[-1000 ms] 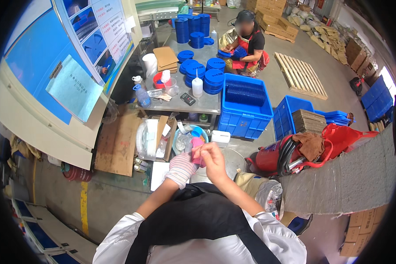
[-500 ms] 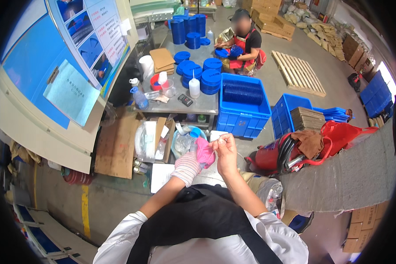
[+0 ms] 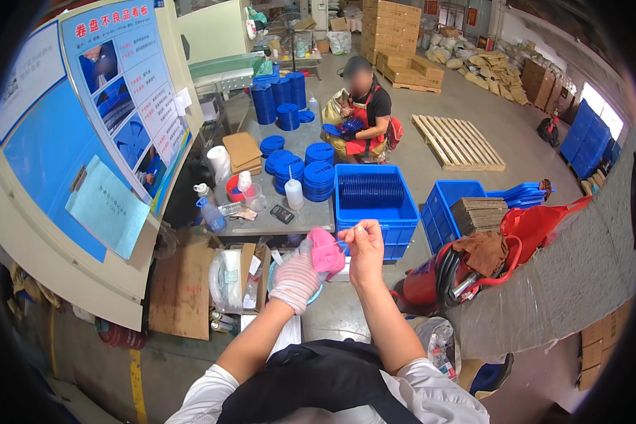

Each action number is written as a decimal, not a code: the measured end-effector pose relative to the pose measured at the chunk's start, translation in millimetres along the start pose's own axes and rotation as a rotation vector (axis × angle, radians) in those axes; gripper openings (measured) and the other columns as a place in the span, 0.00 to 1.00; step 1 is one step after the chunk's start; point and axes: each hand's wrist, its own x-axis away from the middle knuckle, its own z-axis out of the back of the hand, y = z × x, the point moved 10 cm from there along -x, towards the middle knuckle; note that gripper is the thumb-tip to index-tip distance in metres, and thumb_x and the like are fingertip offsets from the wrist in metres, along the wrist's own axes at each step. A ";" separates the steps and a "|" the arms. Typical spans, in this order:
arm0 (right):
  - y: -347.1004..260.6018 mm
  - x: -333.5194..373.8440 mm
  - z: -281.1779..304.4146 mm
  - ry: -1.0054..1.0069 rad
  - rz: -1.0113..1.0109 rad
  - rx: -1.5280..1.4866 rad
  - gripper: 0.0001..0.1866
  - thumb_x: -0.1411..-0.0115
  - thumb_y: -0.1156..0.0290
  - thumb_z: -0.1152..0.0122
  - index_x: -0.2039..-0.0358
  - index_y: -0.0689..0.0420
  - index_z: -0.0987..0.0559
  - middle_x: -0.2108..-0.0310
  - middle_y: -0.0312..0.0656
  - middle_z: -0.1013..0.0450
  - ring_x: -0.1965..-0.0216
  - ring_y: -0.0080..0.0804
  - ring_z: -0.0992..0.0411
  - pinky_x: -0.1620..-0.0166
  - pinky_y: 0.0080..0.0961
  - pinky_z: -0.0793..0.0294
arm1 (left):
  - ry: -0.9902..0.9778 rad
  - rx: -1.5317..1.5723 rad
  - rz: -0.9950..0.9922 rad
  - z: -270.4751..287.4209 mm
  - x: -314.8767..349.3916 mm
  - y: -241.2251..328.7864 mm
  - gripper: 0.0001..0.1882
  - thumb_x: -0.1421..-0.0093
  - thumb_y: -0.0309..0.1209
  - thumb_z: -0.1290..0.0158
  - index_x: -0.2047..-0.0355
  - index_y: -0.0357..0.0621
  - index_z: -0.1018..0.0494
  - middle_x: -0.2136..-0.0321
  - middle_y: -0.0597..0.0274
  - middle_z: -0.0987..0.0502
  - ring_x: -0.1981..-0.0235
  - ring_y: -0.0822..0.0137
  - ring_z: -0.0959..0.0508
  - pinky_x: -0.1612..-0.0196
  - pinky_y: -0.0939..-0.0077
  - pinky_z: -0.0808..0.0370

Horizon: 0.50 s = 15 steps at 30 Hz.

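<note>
My left hand (image 3: 295,281), in a striped knit glove, is closed around a bunched bright pink cloth (image 3: 326,254). Just right of it, my bare right hand (image 3: 366,247) is raised with thumb and fingertips pinched. A thin pale-blue strand (image 3: 343,245) runs from the pinch to the pink cloth; its ends are too small to make out. Below and behind my left hand is a light-blue basin (image 3: 315,294), mostly hidden by the hand and cloth.
Ahead, a metal table (image 3: 251,225) bears stacked blue discs (image 3: 319,182), a squeeze bottle (image 3: 294,194) and a black handheld device (image 3: 283,214). Blue crates (image 3: 378,232) stand right of it, near a red fire extinguisher (image 3: 431,283). A co-worker (image 3: 364,106) sits beyond, handling blue parts.
My view has tilted up, showing more of the room. Both hands are higher in the picture, still at the pink cloth. The strand by my right fingertips now shows more plainly.
</note>
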 end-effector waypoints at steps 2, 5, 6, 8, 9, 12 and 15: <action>14.0 3.9 21.6 0.059 -0.052 -0.114 0.04 0.35 0.70 0.49 0.68 0.53 0.33 0.77 0.34 0.34 0.69 0.30 0.30 0.57 0.32 0.29 | -0.072 0.032 -0.021 -17.3 4.0 3.2 0.44 0.53 0.54 0.43 0.42 0.39 0.42 0.62 0.41 0.23 0.62 0.48 0.21 0.60 0.56 0.25; 57.4 16.4 85.6 0.201 -0.184 -0.251 0.05 0.35 0.69 0.50 0.69 0.52 0.33 0.77 0.35 0.34 0.70 0.32 0.31 0.58 0.33 0.29 | -0.131 0.059 -0.070 -74.9 13.1 -4.3 0.46 0.55 0.53 0.41 0.41 0.39 0.42 0.60 0.38 0.24 0.59 0.46 0.22 0.57 0.57 0.26; 66.8 21.6 101.8 0.253 -0.250 -0.259 0.05 0.34 0.69 0.51 0.68 0.52 0.33 0.77 0.36 0.34 0.70 0.33 0.31 0.58 0.34 0.28 | -0.109 0.069 -0.103 -83.3 19.2 -2.6 0.46 0.55 0.53 0.41 0.41 0.38 0.42 0.61 0.38 0.24 0.58 0.46 0.22 0.56 0.57 0.26; 77.0 26.8 106.8 0.310 -0.340 -0.243 0.05 0.34 0.69 0.53 0.68 0.51 0.33 0.78 0.36 0.33 0.71 0.33 0.30 0.61 0.33 0.27 | -0.162 0.116 -0.097 -82.1 18.7 -2.6 0.47 0.56 0.52 0.40 0.41 0.38 0.42 0.61 0.37 0.24 0.57 0.45 0.23 0.55 0.57 0.27; 77.6 26.5 104.4 0.321 -0.357 -0.214 0.05 0.33 0.70 0.54 0.68 0.51 0.32 0.78 0.35 0.33 0.72 0.32 0.30 0.63 0.32 0.26 | -0.240 0.157 -0.069 -80.6 21.6 -2.1 0.47 0.56 0.52 0.40 0.40 0.38 0.43 0.61 0.37 0.24 0.57 0.46 0.23 0.54 0.57 0.27; 76.5 21.4 97.3 0.278 -0.348 -0.227 0.05 0.33 0.70 0.55 0.68 0.51 0.32 0.79 0.35 0.33 0.73 0.32 0.29 0.63 0.31 0.25 | -0.309 0.222 -0.076 -87.9 21.8 -8.3 0.47 0.55 0.51 0.39 0.40 0.39 0.43 0.60 0.37 0.24 0.56 0.46 0.23 0.54 0.58 0.27; 75.1 22.7 95.0 0.282 -0.357 -0.191 0.04 0.34 0.70 0.53 0.68 0.52 0.32 0.78 0.36 0.33 0.73 0.31 0.30 0.62 0.31 0.26 | -0.361 0.300 -0.039 -91.7 22.1 -11.4 0.47 0.55 0.49 0.38 0.39 0.41 0.44 0.61 0.39 0.23 0.58 0.47 0.22 0.54 0.59 0.26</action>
